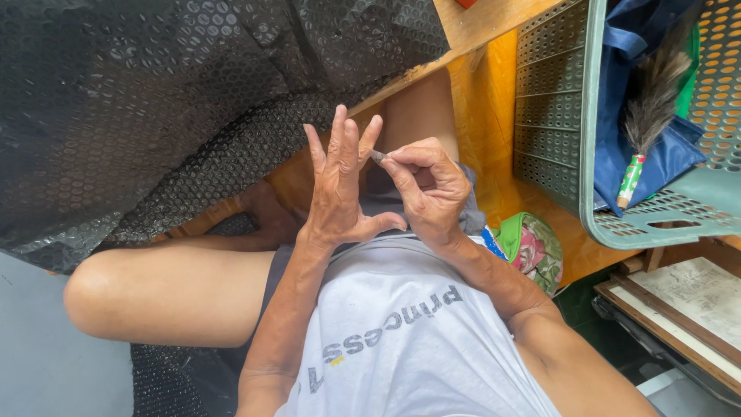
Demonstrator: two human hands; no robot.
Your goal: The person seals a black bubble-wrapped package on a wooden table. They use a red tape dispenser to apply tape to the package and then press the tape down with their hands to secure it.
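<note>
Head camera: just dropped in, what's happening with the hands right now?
A seated person holds both hands up over their lap. The right hand pinches a small grey piece between thumb and forefinger, against the fingertips of the left hand, whose fingers are spread open. Black bubble wrap lies over the bench ahead, and a green basket stands to the right.

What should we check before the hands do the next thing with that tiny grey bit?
1. Right hand pinches the grey bit: ok.
2. Left hand open, fingers spread beside the bit: ok.
3. What the bit is: cannot tell, too small.
4. Black bubble sheet lies clear of both hands: ok.
5. Green basket with brush apart from the hands: ok.
</note>
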